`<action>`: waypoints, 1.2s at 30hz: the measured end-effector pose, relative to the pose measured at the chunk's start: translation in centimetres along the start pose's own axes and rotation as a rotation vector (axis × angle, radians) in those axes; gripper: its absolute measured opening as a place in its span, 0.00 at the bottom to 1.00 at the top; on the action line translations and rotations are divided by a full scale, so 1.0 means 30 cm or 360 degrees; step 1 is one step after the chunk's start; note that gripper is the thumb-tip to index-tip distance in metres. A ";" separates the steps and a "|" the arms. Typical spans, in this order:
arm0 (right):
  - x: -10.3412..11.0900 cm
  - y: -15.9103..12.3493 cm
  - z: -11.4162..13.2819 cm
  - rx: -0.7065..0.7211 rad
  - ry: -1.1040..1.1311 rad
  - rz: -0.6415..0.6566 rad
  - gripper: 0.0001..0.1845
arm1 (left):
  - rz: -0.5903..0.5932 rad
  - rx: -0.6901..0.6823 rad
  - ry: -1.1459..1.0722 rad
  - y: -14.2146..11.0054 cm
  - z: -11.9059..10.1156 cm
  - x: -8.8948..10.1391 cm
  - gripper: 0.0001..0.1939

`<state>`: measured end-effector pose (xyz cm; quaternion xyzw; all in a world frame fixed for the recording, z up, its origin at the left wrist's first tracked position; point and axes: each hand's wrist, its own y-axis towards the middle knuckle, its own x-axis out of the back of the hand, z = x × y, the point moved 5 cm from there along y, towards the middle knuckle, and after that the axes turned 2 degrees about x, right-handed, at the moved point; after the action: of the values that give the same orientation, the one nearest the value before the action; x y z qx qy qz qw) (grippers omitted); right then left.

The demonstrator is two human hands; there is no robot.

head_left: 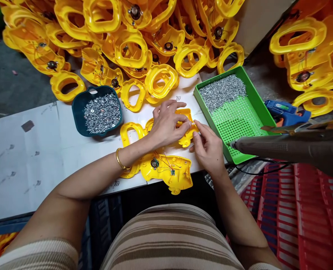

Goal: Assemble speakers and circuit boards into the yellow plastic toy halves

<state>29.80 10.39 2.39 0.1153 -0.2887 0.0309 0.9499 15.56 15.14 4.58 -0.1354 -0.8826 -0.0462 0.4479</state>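
My left hand [168, 122] reaches over a yellow plastic shell half [185, 141] on the table. Its thumb and forefinger close together above the shell, hiding what is between them; the other fingers stretch out. At the shell's right edge, my right hand [208, 148] pinches a small whitish piece [193, 123], too small to name. Nearer my body lies a second yellow shell half [180, 172], hollow side up, with a round speaker [154, 163], thin wires and a small green circuit board [172, 172]. A yellow ring-shaped frame [124, 135] sits left of my left hand.
A dark green tub [79, 125] of metal screws stands left on the white tabletop [23, 161]. To the right are a green perforated tray [233, 123] of screws, a blue power tool [285, 112] and a dark rod-shaped tool [278, 145]. Yellow shells [132, 47] are heaped behind.
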 end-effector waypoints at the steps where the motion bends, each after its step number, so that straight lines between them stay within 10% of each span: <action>1: 0.001 0.000 0.002 0.0004 -0.0009 0.0000 0.21 | 0.0016 0.0006 0.0006 0.003 -0.001 0.000 0.09; 19: -0.083 0.076 -0.046 -0.0849 0.1204 0.0312 0.29 | 0.0111 -0.0031 -0.0110 -0.010 0.038 0.013 0.07; 36: -0.081 0.095 -0.011 -0.0656 0.1275 0.0382 0.21 | 0.0158 -0.0668 -0.0159 0.077 0.083 0.086 0.23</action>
<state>27.60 13.25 1.34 -0.1312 0.0893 0.1246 0.9794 12.83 18.36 5.07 -0.2710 -0.8670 -0.2000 0.3673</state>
